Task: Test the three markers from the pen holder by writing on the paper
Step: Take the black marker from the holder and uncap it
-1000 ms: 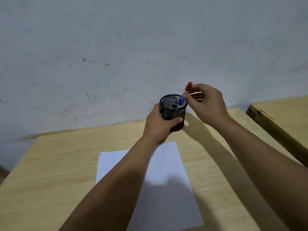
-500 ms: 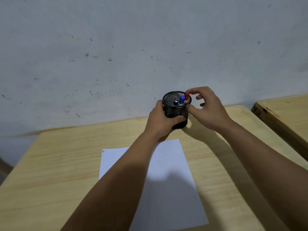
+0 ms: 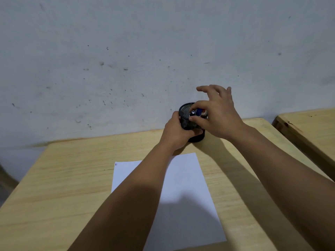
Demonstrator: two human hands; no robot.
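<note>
Markers [image 3: 198,112] (blue cap showing) stand inside holder [image 3: 184,113].

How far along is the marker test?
Done: small marks in the paper's top-left corner suggest some testing. In hand: left hand grips the pen holder; right hand pinches the blue-capped marker in it. Left: write with that one; which others remain is unclear.

Plain study room or classroom, likely. Pale wood-grain surface [image 3: 76,171] pushed against bare wall [image 3: 126,51], grey-white paint scuffed and speckled with dark marks. Second matching wooden desk [image 3: 308,127] just beside, on right, narrow gap between. Black mesh pen holder [image 3: 184,113] with markers, white sheet of paper [image 3: 188,178]: desk-work setting. Dim, flat indoor light.
</note>
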